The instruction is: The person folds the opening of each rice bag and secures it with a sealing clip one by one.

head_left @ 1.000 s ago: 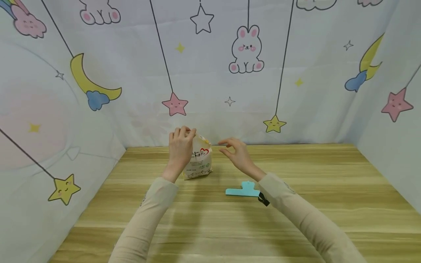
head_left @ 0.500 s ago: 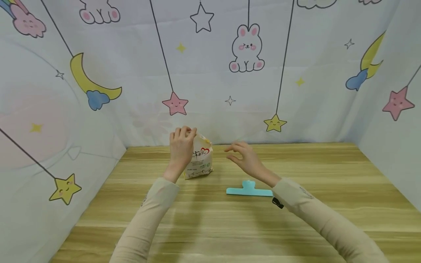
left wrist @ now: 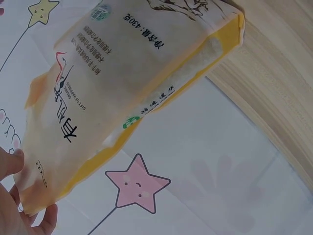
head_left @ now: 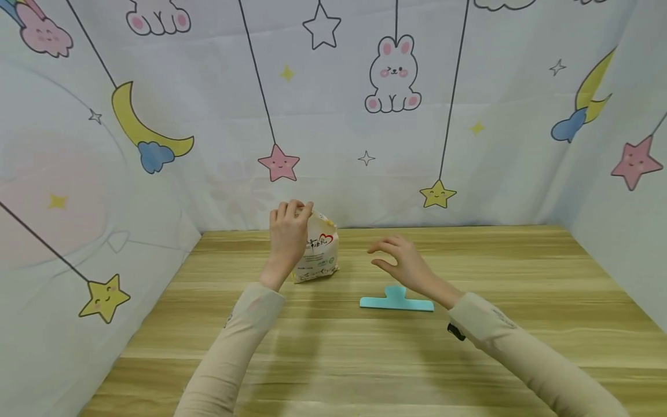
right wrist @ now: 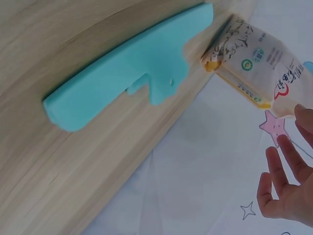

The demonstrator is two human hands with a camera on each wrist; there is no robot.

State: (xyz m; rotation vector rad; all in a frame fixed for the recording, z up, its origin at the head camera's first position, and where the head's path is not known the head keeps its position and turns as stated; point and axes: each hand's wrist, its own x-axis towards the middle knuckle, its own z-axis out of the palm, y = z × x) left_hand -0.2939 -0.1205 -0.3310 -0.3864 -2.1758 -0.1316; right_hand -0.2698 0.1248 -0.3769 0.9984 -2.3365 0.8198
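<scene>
A cream food bag [head_left: 319,255] with yellow edges, printed text and a red heart stands on the table toward the back. My left hand [head_left: 288,234] pinches its top left corner; the left wrist view shows thumb and fingers on either side of the bag's end [left wrist: 41,188]. To the right of the bag, my right hand [head_left: 403,263] hovers with loosely bent fingers and nothing in them. Nearest below it lies a turquoise bag clip [head_left: 396,302], flat on the table with its handle toward the back. In the right wrist view the clip [right wrist: 132,63] and hand [right wrist: 288,181] are apart.
The wood-grain table [head_left: 333,359] runs back to a white curtain [head_left: 333,127] printed with stars, moons and rabbits. More printed cloth stands along the left and right sides. A small black object [head_left: 456,332] shows at the right sleeve.
My right hand has drawn away from the bag, rightward and toward me, uncovering the whole clip. The left hand stays on the bag's top corner.
</scene>
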